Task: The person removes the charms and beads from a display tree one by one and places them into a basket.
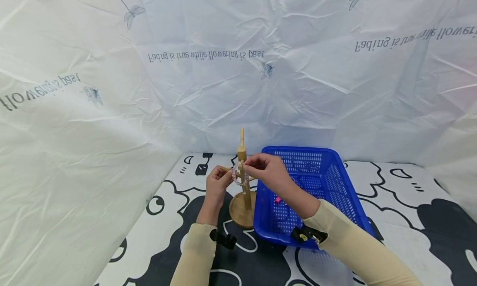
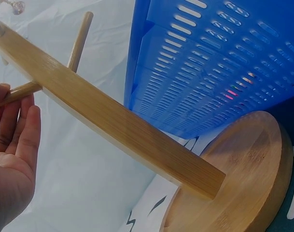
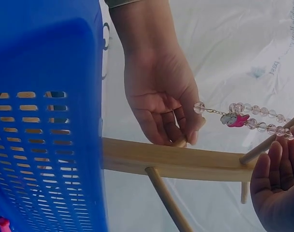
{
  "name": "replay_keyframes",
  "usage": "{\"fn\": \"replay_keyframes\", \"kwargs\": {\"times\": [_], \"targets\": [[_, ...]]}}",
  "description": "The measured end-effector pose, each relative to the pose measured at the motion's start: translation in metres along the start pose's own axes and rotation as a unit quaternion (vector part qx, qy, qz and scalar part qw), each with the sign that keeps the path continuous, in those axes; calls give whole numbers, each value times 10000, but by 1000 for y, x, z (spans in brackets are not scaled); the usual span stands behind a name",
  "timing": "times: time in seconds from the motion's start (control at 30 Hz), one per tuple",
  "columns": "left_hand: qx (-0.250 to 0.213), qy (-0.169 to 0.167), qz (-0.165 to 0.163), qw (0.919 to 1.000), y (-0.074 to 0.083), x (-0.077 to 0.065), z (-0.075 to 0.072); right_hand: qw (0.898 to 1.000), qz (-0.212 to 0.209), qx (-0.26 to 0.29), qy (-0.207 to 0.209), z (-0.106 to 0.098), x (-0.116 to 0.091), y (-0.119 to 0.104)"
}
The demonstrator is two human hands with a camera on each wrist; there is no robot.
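Note:
A wooden peg stand [image 1: 245, 197] with a round base [image 2: 253, 169] rises in front of me. My left hand [image 1: 216, 186] grips one of its side pegs [image 2: 22, 92] between thumb and fingers. Higher up, my right hand [image 1: 270, 172] pinches a beaded bracelet [image 3: 267, 128] of clear pinkish beads, right by the tip of an upper peg [image 3: 266, 145]. From the bracelet hang a pink and white charm [image 3: 235, 120] and a short chain ending in a bead [image 3: 199, 107], close to the left thumb. Whether the loop is around that peg I cannot tell.
A blue perforated basket [image 1: 354, 195] stands right beside the stand, under my right forearm. Inside it lies a small pink item [image 1: 278, 199]. A black-and-white patterned cloth [image 1: 395, 219] covers the table, and white printed sheeting [image 1: 223, 95] hangs behind.

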State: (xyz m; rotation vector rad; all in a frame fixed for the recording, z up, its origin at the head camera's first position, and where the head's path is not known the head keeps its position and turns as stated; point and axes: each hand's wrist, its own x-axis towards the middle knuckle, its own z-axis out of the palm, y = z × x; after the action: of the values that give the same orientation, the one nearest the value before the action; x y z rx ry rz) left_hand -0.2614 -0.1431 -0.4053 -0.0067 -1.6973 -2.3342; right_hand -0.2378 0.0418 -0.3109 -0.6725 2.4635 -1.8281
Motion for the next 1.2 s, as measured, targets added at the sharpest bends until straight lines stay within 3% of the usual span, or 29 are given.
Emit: {"fn": "replay_keyframes", "kwargs": {"times": [1.2], "targets": [[-82,-90,13,9999,-4,2,-2,9987,-443,79,-240,-4,-6,-3]]}}
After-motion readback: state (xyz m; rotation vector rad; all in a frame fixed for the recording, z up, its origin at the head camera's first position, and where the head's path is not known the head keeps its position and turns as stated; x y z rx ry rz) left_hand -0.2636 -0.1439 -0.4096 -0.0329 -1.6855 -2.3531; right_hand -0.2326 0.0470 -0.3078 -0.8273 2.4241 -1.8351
